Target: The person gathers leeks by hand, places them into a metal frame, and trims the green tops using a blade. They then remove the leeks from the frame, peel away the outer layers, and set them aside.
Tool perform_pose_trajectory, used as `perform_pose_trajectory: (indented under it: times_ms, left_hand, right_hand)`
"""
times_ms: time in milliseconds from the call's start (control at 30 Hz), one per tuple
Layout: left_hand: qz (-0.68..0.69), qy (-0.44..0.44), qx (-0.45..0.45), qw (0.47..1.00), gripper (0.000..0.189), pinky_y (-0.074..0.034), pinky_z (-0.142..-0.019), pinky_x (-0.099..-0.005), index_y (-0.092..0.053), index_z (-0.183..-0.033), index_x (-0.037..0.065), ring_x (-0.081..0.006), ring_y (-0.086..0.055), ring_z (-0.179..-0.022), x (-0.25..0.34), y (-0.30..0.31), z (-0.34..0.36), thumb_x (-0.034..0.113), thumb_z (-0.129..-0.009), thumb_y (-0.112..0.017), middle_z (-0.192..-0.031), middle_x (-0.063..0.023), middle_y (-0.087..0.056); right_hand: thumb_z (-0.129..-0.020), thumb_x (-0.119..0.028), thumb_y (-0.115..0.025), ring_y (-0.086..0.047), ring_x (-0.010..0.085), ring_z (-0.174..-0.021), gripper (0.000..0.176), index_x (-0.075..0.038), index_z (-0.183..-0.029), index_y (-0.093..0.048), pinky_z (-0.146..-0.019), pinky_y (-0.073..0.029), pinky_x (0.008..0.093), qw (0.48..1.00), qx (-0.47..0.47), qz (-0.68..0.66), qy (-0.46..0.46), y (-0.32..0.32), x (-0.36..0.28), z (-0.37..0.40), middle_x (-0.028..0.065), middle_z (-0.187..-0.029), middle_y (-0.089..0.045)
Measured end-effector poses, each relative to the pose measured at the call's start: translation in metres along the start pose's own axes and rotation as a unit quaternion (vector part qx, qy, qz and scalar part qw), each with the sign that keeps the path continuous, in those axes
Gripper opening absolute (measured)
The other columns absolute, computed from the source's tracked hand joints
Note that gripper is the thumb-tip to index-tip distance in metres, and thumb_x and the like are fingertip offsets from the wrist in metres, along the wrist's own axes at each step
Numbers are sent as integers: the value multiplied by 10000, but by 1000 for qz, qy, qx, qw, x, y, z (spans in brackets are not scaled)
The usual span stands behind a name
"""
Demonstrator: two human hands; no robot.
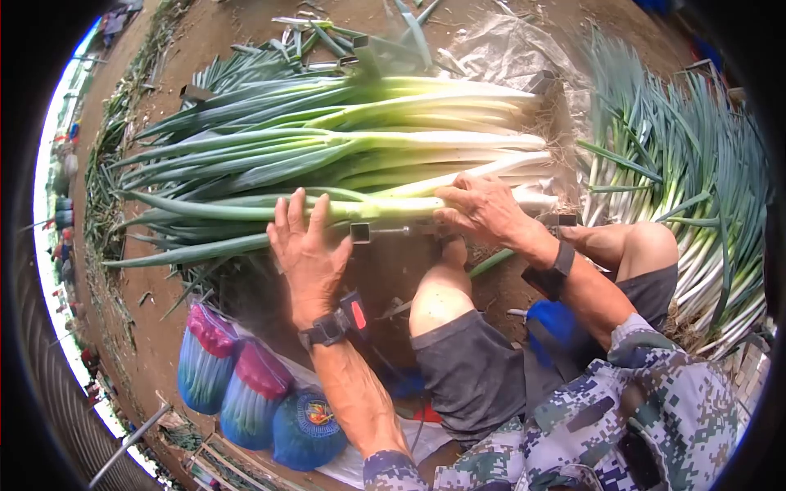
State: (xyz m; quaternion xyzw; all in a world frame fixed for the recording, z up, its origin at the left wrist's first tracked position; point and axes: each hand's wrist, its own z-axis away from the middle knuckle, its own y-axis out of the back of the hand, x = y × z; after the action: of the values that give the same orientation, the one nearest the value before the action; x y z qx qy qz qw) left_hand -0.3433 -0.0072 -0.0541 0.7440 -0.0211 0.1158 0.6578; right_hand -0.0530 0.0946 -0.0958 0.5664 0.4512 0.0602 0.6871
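Note:
A thick pile of long green onions (352, 155) lies crosswise in front of me, leaves to the left and white root ends to the right. It rests in a metal rack whose square posts (360, 232) show at the edges. My left hand (309, 245) lies on the green leaves at the near side, fingers spread. My right hand (485, 211) is bent around the pale stem of the nearest green onion (401, 208), close to its roots. The undersides of my right fingers are partly hidden.
A large heap of green onions (688, 180) lies at the right. Bagged bundles in blue and pink netting (260, 372) stand at the lower left. A crumpled plastic sheet (516, 51) is beyond the rack. Leaf scraps (119, 172) litter the soil at the left.

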Motion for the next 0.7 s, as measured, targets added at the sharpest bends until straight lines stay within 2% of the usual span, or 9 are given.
perform_pose_trajectory:
  times_ms: [100, 200, 300, 400, 467, 533, 567, 600, 700]
  left_hand:
    - [-52, 23, 2, 998, 841, -249, -1189, -575, -548, -1414, 243, -337, -333, -1463, 3, -16, -1, 101, -639, -842, -1519, -68, -443]
    - [-80, 29, 60, 995, 787, -248, -1191, -575, -559, -1364, 237, -332, -345, -1457, 10, -31, 2, 77, -642, -829, -1512, -58, -448]
    - [-98, 23, 92, 991, 725, -248, -1188, -582, -573, -1328, 212, -338, -351, -1454, 10, -41, 7, 101, -654, -817, -1507, -56, -460]
    - [-114, 3, 145, 983, 665, -246, -1184, -591, -580, -1270, 190, -324, -372, -1444, 11, -41, 3, 135, -658, -835, -1481, -54, -482]
    - [-126, -4, 171, 977, 624, -247, -1180, -596, -583, -1227, 174, -313, -390, -1433, 7, -37, -5, 139, -659, -839, -1455, -53, -500]
    - [-114, -30, 218, 969, 643, -254, -1188, -578, -582, -1190, 167, -294, -445, -1388, 10, -31, -24, 70, -613, -849, -1396, -39, -530]
    - [-137, -32, 174, 975, 649, -256, -1190, -574, -590, -1187, 167, -288, -448, -1384, 10, -36, -27, 58, -600, -846, -1390, -36, -536]
    - [-160, -33, 141, 976, 656, -257, -1192, -570, -599, -1184, 167, -282, -451, -1381, 9, -41, -32, 47, -587, -842, -1384, -34, -542]
    - [-117, -15, 133, 984, 623, -221, -1211, -568, -639, -1161, 162, -288, -480, -1340, 15, -24, -28, -46, -584, -745, -1294, -38, -581]
  right_hand:
    - [-932, -385, -646, -646, 301, -968, 302, -105, -1028, -707, -850, -498, 435, 990, 129, 49, 7, -4, 7, -9, 89, -1002, -678]
    - [-945, -414, -614, -629, 281, -1037, 339, -93, -1004, -709, -892, -481, 438, 996, 57, 46, -46, -15, 26, -13, 79, -1025, -678]
    - [-904, -343, -667, -631, 298, -1009, 265, -103, -1010, -708, -885, -487, 450, 994, 85, 75, -9, -18, 30, -12, 94, -1021, -673]
    - [-891, -377, -684, -628, 302, -989, 294, -98, -982, -707, -859, -495, 461, 995, 35, 47, -84, -6, 25, -9, 104, -998, -664]
    - [-888, -410, -689, -621, 320, -931, 315, -103, -954, -711, -802, -506, 469, 993, 82, 31, -82, 3, 22, -6, 122, -946, -641]
    - [-897, -420, -677, -619, 327, -907, 311, -115, -948, -714, -781, -510, 471, 989, 104, -14, -105, 7, 15, -5, 124, -922, -629]
    - [-925, -518, -629, -618, 321, -998, 398, -139, -979, -741, -862, -477, 472, 989, 61, 11, -133, -1, 25, -6, 96, -972, -663]
    - [-925, -499, -632, -622, 317, -977, 373, -144, -959, -742, -839, -489, 469, 988, 50, 2, -148, -4, 32, -8, 96, -954, -652]
    - [-923, -467, -648, -627, 301, -955, 325, -161, -912, -757, -795, -508, 455, 984, 20, -29, -175, -6, 35, -9, 85, -930, -636]
